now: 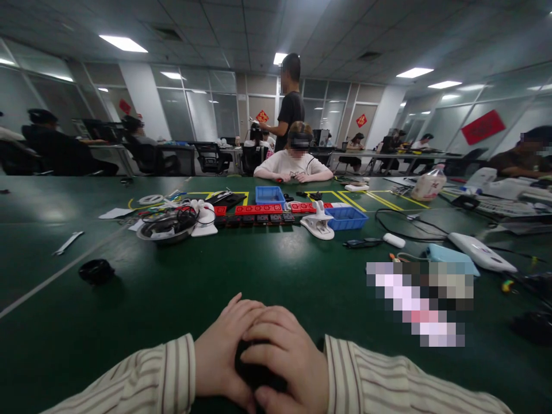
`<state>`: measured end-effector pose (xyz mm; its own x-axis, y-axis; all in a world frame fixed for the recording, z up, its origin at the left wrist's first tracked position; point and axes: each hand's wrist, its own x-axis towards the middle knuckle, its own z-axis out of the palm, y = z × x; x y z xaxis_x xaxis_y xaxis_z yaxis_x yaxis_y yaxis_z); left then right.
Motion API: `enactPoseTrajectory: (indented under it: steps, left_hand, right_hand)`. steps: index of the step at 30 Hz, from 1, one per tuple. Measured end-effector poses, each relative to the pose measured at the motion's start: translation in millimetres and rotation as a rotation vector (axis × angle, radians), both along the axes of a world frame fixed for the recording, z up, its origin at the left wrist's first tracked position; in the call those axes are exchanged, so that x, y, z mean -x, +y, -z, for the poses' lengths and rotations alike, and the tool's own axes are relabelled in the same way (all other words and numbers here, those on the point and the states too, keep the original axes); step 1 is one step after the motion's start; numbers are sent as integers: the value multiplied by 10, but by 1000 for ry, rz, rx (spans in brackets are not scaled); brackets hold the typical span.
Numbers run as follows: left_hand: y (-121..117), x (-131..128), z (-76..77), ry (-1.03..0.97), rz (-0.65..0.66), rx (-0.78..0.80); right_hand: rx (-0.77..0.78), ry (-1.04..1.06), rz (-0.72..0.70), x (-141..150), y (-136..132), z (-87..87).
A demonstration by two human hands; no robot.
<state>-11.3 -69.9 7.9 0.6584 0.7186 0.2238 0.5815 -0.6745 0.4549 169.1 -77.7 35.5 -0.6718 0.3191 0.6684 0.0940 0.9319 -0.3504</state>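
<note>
My left hand (224,351) and my right hand (288,351) meet at the near edge of the green table (181,293). The fingers of both are curved, and those of the right overlap the left fingertips. Between the palms a very dark patch shows; whether it is a black object or only shadow on the table, I cannot tell. Both wrists come out of striped cream sleeves. To the left, apart from the hands, lies a coiled black strap or band (97,271).
Ahead stand a metal bowl of cables (166,227), red blocks in a row (259,209), a white clip (318,221) and blue bins (347,218) (269,195). At right are a white power bank (480,252) and cables. A person (293,164) sits opposite.
</note>
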Motion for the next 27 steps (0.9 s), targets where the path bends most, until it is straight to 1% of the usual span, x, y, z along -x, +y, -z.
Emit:
enactPoseTrajectory:
  steps: [4, 6, 8, 11, 15, 19, 23, 27]
  left_hand:
    - [-123, -83, -20, 1, -137, -41]
    - [-154, -111, -41, 27, -177, -33]
    - [-152, -114, -60, 51, -170, -29]
    - [-92, -78, -72, 53, -100, 9]
    - [36, -15, -71, 9, 27, 112]
    - [110, 15, -73, 2, 125, 125]
    - [105, 30, -54, -22, 107, 123]
    - [84, 50, -4, 24, 114, 91]
  right_hand:
    - [161, -15, 211, 10, -14, 69]
    - [187, -75, 258, 24, -12, 114]
    - [175, -144, 275, 36, -12, 127]
    - [136, -200, 242, 42, -22, 86]
    - [79, -115, 90, 42, -32, 21]
    - [9, -81, -10, 39, -22, 36]
    - [-13, -77, -62, 31, -14, 56]
    - [44, -56, -24, 19, -21, 9]
